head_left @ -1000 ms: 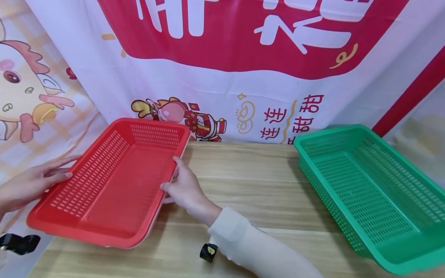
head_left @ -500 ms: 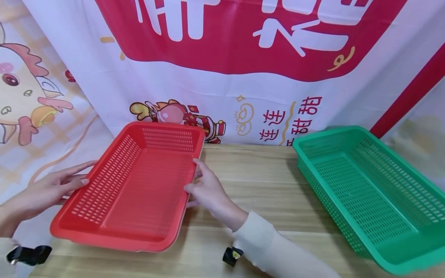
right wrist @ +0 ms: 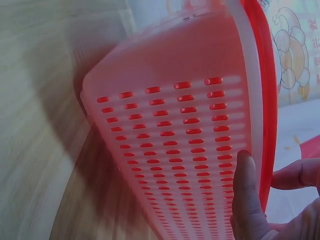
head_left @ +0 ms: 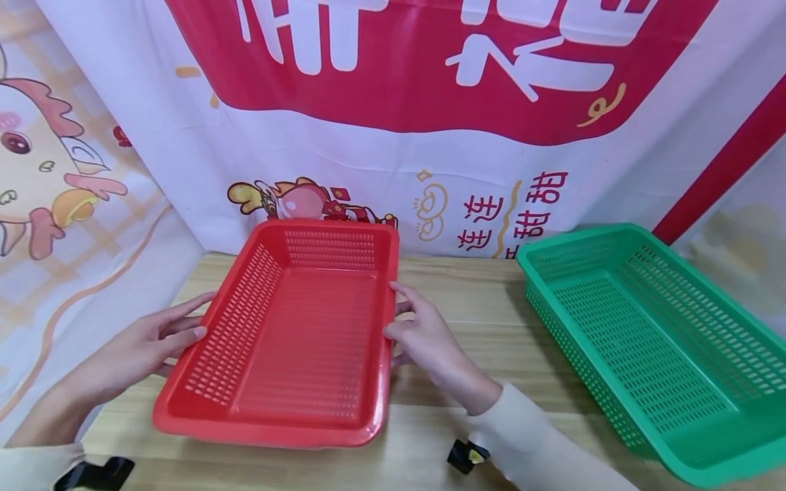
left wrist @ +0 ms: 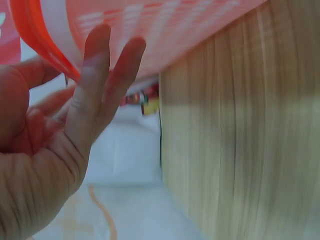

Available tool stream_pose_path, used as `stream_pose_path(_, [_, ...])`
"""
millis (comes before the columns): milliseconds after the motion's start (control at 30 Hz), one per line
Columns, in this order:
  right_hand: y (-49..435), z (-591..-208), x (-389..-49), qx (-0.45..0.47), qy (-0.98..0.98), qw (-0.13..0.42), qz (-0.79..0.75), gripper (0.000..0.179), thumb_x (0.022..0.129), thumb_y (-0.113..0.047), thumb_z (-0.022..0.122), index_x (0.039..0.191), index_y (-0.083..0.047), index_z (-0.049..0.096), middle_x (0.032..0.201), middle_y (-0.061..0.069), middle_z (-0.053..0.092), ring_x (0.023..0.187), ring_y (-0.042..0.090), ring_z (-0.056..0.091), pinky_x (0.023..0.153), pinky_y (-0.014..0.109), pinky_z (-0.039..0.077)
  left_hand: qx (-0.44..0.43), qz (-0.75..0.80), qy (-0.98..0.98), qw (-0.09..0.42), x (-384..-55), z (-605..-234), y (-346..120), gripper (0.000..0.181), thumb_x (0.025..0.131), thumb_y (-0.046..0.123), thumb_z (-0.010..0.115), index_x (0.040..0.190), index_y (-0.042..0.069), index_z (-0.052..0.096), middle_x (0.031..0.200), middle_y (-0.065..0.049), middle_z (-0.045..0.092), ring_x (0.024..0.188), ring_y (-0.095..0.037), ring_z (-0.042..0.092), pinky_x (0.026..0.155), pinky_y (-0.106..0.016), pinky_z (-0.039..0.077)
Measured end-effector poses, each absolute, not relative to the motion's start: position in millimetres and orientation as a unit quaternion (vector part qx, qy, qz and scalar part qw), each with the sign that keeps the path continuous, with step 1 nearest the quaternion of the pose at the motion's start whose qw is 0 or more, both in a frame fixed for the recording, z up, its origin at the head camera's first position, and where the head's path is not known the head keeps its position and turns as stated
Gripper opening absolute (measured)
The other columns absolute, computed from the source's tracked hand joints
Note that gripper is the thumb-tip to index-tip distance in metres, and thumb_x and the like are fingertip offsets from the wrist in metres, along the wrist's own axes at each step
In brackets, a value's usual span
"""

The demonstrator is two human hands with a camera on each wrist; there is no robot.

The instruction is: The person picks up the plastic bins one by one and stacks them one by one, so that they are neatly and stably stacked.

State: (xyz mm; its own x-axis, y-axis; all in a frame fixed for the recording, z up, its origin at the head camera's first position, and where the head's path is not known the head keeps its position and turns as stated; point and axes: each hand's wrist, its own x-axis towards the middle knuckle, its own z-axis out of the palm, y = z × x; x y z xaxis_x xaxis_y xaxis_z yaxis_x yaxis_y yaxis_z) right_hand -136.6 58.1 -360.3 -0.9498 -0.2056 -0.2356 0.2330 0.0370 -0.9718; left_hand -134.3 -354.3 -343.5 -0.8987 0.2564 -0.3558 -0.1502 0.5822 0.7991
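A red slotted plastic basket is in front of me, left of the middle. A whitish basket seems nested around its outside; the right wrist view shows this pale wall under the red rim. My left hand grips the left long rim, thumb on top and fingers against the outer wall. On the opposite long rim my right hand grips likewise, with fingers beneath the edge. In the left wrist view, the left hand has fingertips touching the pale side. Whether the base touches the table I cannot tell.
A green slotted basket stands on the wooden table at the right. Behind the table hangs a printed white and red cloth. Another patterned cloth borders the left side.
Both hands have carried the red basket, with the pale one around it, rightward from the table's left edge, turning it a little straighter. The green basket has stayed in place.
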Motion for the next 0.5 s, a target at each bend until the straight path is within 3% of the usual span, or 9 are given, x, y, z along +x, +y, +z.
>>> stream_pose_path(267, [91.6, -361.3, -134.9, 0.030, 0.723, 0.131, -0.678, 0.072, 0.091, 0.003, 0.060, 0.159, -0.016, 0.044, 0.129, 0.020, 0.054, 0.075, 0.018, 0.067, 0.056, 0.034, 0.062, 0.039, 0.506, 0.837, 0.204, -125.7, -346.7, -313.2, 0.072, 0.111, 0.030, 0.053, 0.170, 0.016, 0.014, 0.158, -0.036, 0.041, 0.102, -0.015, 0.077, 0.073, -0.044, 0.067])
stream_pose_path(500, [123.5, -359.7, -131.2, 0.034, 0.738, 0.108, -0.666, 0.069, 0.092, 0.003, 0.055, 0.159, -0.010, 0.043, 0.133, 0.023, 0.053, 0.078, 0.015, 0.066, 0.059, 0.032, 0.061, 0.025, 0.531, 0.822, 0.203, -122.8, -348.5, -275.3, 0.073, 0.108, 0.027, 0.058, 0.169, 0.021, 0.018, 0.159, -0.033, 0.042, 0.108, -0.026, 0.076, 0.076, -0.046, 0.067])
